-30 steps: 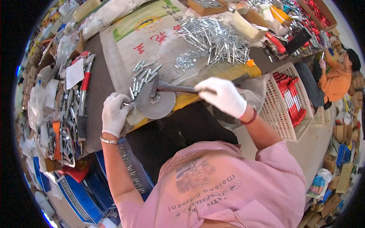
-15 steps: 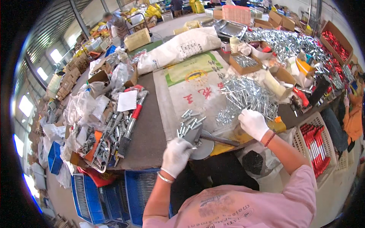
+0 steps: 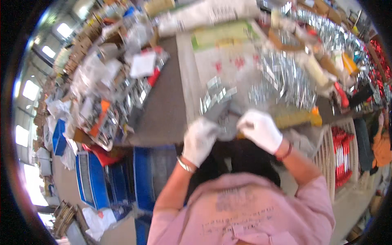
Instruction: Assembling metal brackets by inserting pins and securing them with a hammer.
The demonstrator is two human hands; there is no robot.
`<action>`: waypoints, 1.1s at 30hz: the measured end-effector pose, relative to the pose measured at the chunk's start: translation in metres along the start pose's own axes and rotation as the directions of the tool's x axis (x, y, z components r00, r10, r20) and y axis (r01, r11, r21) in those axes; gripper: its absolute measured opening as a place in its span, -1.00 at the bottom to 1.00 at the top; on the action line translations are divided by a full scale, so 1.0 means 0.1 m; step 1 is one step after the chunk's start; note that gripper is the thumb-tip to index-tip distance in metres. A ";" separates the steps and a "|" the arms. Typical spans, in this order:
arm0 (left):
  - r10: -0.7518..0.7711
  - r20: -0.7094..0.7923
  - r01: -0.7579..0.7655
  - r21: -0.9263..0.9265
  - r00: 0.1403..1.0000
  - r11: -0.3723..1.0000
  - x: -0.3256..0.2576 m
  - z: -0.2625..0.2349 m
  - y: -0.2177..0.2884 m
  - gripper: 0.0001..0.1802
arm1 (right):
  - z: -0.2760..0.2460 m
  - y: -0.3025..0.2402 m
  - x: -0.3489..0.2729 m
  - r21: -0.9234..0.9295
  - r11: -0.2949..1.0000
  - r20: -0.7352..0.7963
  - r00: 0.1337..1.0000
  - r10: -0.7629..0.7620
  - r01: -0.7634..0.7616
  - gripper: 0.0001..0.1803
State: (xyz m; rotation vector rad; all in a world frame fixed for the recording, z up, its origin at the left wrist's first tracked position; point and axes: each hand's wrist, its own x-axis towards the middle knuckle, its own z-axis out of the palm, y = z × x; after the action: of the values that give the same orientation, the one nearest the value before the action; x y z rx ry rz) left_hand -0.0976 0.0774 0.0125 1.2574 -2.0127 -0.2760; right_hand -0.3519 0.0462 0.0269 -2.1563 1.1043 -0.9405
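Note:
My left hand [image 3: 200, 141], in a white glove, is closed in a pinch at the left edge of a round grey metal plate [image 3: 227, 134]. What it pinches, if anything, is too small and blurred to make out. My right hand [image 3: 261, 130], also gloved, has its fingers drawn together at the plate's right side, close to the left hand. Its contents cannot be made out. A dark handle [image 3: 234, 109] shows partly between the plate and the right hand. Just beyond lie short silver metal pieces [image 3: 216, 94]. A pile of thin silver rods [image 3: 286, 79] spreads farther right.
A printed woven sack [image 3: 200, 67] covers the table's middle. Plastic bags [image 3: 92, 75] and metal parts crowd the left. Blue crates [image 3: 141, 175] stand below the table edge. A pale crate [image 3: 325, 153] with red-handled parts is at the right, near another person's orange clothing [image 3: 381, 149].
My right hand has come from the rod pile to the round plate, beside my left hand. The whole view has tilted downward, and the picture is blurred.

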 end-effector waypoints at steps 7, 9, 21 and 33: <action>-0.175 0.107 0.184 -0.076 0.979 0.980 -0.06 0.10 -0.07 -0.89 | 0.14 -0.04 -0.04 -0.439 0.894 0.063 0.996 -0.068 0.089 -0.97; -0.163 0.092 0.169 -0.063 0.982 0.984 -0.11 0.09 -0.05 -0.89 | 0.18 -0.04 -0.09 -0.465 0.877 0.077 0.992 -0.098 0.123 -0.97; -0.124 0.079 0.128 -0.056 0.989 0.990 -0.09 0.04 -0.01 -0.87 | 0.16 -0.01 -0.10 -0.476 0.849 0.094 0.973 -0.209 0.228 -0.93; -0.166 0.079 0.178 -0.204 0.983 0.963 -0.25 0.05 -0.08 -0.87 | 0.35 0.08 -0.07 -0.397 0.865 0.146 0.952 -0.269 0.306 -0.94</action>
State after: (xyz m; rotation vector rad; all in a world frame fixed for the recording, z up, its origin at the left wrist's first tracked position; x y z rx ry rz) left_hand -0.0895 0.0940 -0.0070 1.3026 -1.8701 -0.6018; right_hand -0.3313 0.0526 -0.0030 -2.7461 1.0280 -0.7747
